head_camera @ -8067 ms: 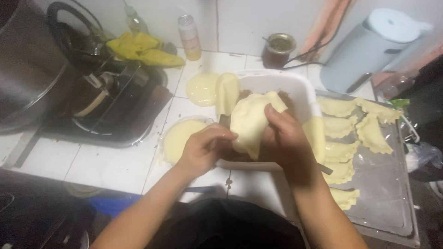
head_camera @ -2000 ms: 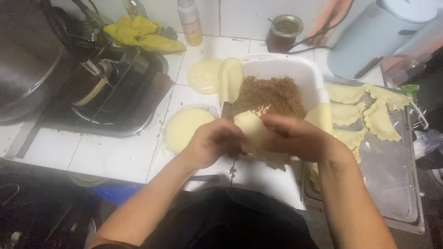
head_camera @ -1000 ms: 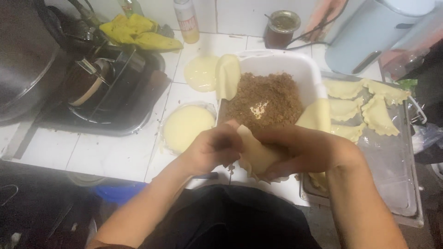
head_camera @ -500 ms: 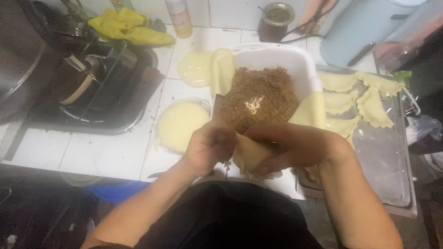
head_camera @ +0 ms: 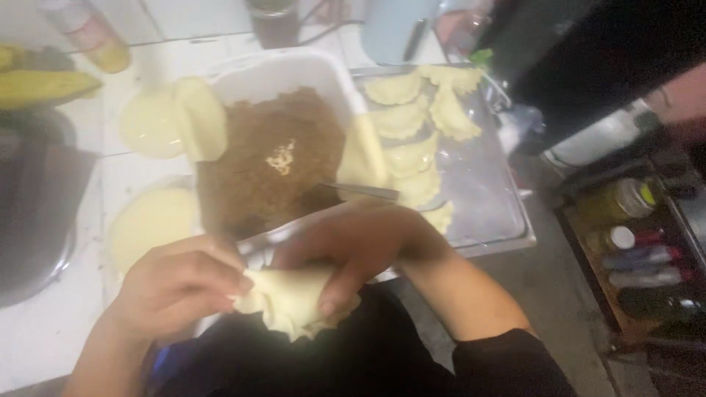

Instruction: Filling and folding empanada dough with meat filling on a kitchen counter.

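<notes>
Both of my hands hold one folded pale dough pastry (head_camera: 290,301) low in front of me, over the counter's front edge. My left hand (head_camera: 180,283) pinches its left end, my right hand (head_camera: 360,246) wraps over its top and right side. Just beyond them stands a white rectangular tub (head_camera: 283,70) filled with brown minced filling (head_camera: 268,158); a metal utensil handle (head_camera: 360,191) sticks out of it. Round dough discs (head_camera: 154,121) lie left of the tub, another disc (head_camera: 151,220) nearer to me.
A metal tray (head_camera: 485,198) right of the tub carries several folded pastries (head_camera: 412,125). Dark cookware (head_camera: 33,206) sits at the left edge, bottles and a cup along the back. A low shelf with jars (head_camera: 625,220) stands at the right.
The open dough disc has been folded shut over the filling. My hands have drawn it down toward my body, and my view has swung to the right.
</notes>
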